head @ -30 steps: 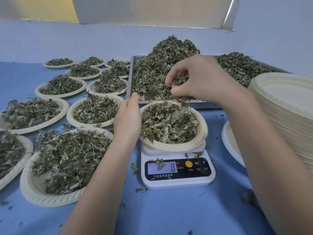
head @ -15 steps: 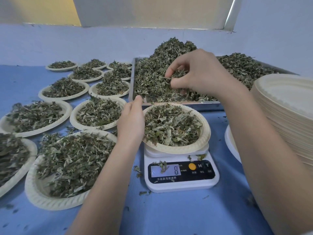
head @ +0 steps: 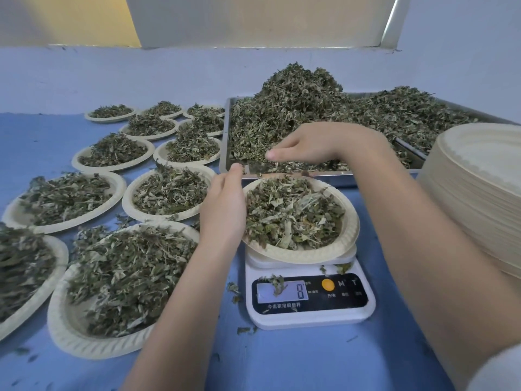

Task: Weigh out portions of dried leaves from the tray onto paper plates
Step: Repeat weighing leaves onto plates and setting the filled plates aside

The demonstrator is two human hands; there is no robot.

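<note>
Left hand (head: pixel 225 210) flat against the plate (head: pixel 348 238) rim on the scale (head: pixel 310 314), right hand (head: pixel 304 145) spread, empty, just beyond; any leaning skews the reading.

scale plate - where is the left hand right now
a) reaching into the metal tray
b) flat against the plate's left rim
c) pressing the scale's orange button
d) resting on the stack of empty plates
b: the left hand lies with straight fingers along the left rim of the plate on the scale; it is the right hand that is over the tray.
</note>
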